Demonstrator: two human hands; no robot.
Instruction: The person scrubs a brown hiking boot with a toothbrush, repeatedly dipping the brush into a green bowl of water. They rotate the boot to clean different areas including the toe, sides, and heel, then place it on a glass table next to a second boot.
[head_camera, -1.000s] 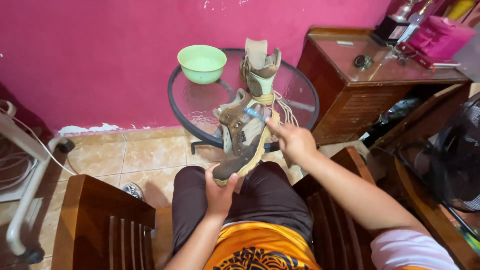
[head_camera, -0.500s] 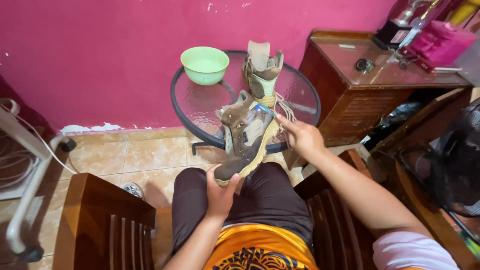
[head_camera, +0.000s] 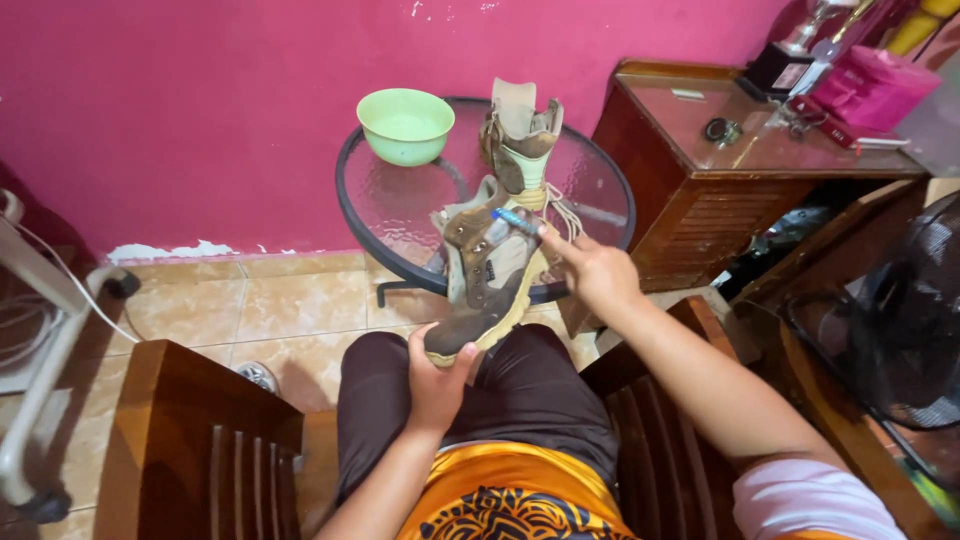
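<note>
- Holding a brown boot (head_camera: 487, 285) up over the lap, the left hand (head_camera: 437, 375) has its fingers curled tight round the toe end, sole toward the person.
- The right hand (head_camera: 592, 272) pinches a small blue-tipped tool (head_camera: 516, 221), fingers closed on it, its tip touching the boot's upper near the collar.
- Judging by that contact, work on this boot is under way, not finished.
- A second boot (head_camera: 522, 145) stands upright on the glass table (head_camera: 400, 205), beside a green bowl (head_camera: 405, 125); it looks untouched, so probably remains.
</note>
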